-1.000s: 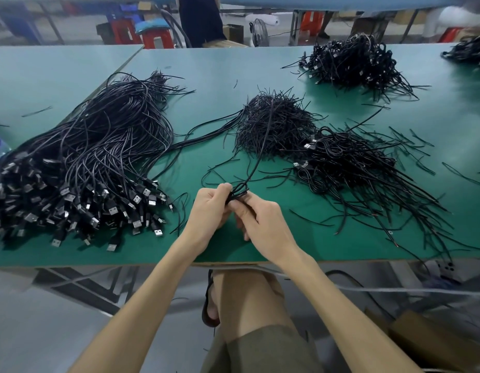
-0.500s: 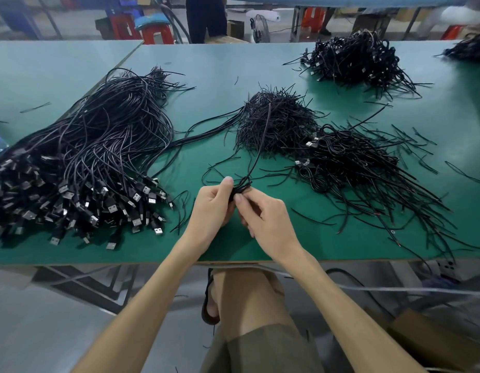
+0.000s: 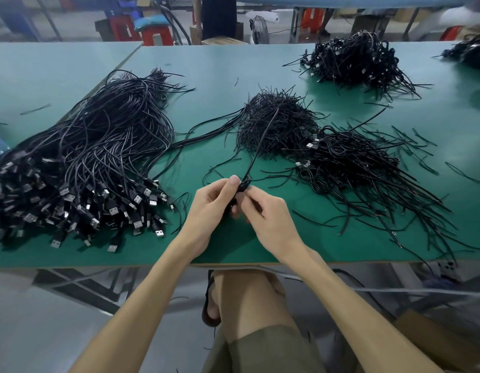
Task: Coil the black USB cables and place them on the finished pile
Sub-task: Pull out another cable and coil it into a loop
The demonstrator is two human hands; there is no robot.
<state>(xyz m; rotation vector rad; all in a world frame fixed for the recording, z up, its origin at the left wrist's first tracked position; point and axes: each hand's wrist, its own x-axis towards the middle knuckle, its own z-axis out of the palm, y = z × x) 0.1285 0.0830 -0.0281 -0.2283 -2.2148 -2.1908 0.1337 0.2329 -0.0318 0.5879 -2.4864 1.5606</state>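
Near the table's (image 3: 233, 247) front edge, our left hand (image 3: 212, 208) and right hand (image 3: 267, 215) both pinch one cable (image 3: 244, 184), fingers curled round it. Loose cables (image 3: 85, 162) lie toward the left edge; the finished pile (image 3: 354, 165) sits right of centre.

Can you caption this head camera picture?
Left hand and right hand pinch one black cable over a green table.
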